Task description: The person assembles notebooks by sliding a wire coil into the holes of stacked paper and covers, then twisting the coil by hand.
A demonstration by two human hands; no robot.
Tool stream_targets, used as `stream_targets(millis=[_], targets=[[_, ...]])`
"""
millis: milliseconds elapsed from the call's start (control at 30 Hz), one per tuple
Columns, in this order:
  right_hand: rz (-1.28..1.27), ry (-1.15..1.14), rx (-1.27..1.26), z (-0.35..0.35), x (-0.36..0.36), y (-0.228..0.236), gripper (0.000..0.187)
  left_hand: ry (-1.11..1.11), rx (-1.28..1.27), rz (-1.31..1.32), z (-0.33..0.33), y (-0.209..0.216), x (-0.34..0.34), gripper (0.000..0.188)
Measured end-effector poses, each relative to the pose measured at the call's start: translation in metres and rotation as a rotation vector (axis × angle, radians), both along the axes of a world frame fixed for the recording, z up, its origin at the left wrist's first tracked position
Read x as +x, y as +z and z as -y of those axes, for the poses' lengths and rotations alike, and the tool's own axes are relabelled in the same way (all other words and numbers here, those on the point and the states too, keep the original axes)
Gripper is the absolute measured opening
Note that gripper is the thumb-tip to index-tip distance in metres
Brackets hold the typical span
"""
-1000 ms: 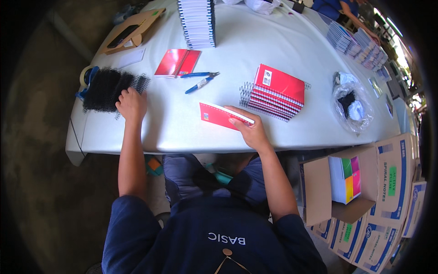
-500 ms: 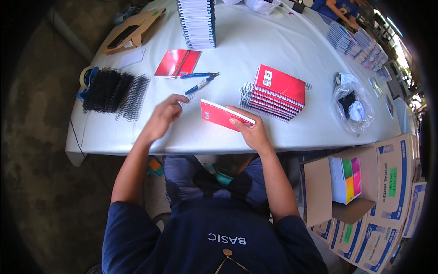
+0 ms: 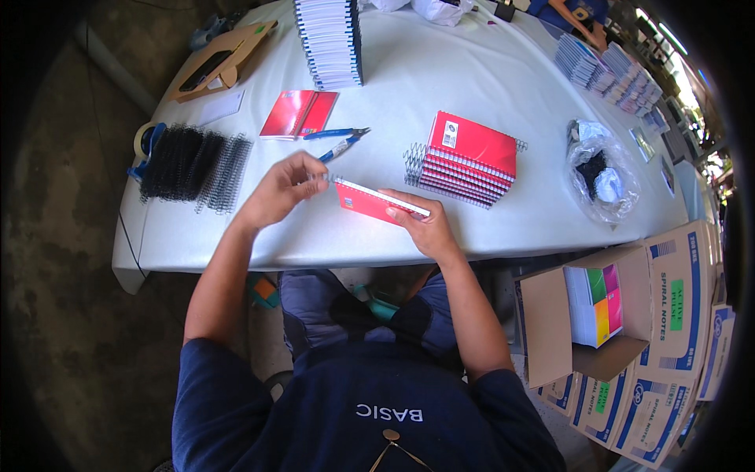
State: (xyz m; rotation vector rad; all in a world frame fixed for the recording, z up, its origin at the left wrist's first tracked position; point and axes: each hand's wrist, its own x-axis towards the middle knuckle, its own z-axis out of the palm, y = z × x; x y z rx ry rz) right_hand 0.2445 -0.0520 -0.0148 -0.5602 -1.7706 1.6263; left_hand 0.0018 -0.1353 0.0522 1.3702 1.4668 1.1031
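My right hand point(image 3: 425, 228) grips a red-covered notebook point(image 3: 366, 206) at its right end, with the thumb on the front cover and the punched edge up. My left hand point(image 3: 285, 189) pinches a wire spiral coil point(image 3: 324, 180), whose end meets the left corner of the notebook's edge. Just beyond lie blue-handled pliers point(image 3: 340, 148), with a second blue-handled tool point(image 3: 326, 133) alongside. To the right stands a stack of red spiral notebooks point(image 3: 472, 157), coil ends sticking out at its sides. A pile of black spiral coils point(image 3: 189, 164) rests left of my left hand.
Red notebook covers point(image 3: 299, 114) lie behind the pliers. A tall notebook stack point(image 3: 329, 47) rises at the back. A tape dispenser point(image 3: 144, 149) and cardboard piece point(image 3: 228, 63) sit left; a plastic bag point(image 3: 604, 177) sits right. An open carton point(image 3: 546, 330) stands below the table's right edge.
My left hand has moved right and brought the coil up to the notebook's left corner. My right hand keeps its grip. The whole view has shifted slightly.
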Motion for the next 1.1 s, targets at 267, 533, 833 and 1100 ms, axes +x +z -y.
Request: stream_targets(millis=[267,533,833,1100], targets=[[0.034,-0.064,0.093,0.003,0.002,-0.004,0.030,-0.345,0.068,-1.050,-0.018,0.037,0.006,0.044],[-0.051,-0.178,0.365,0.040,-0.002,-0.005,0.036,0.028,0.567,-1.324,0.047,-0.061,0.047,0.100],[-0.117,-0.143,0.383,0.059,-0.014,-0.015,0.040,-0.253,0.511,-1.406,0.094,-0.100,0.054,0.113],[-0.099,-0.153,0.556,0.049,-0.012,-0.016,0.047,-0.275,0.188,-1.169,0.084,-0.099,0.058,0.116]])
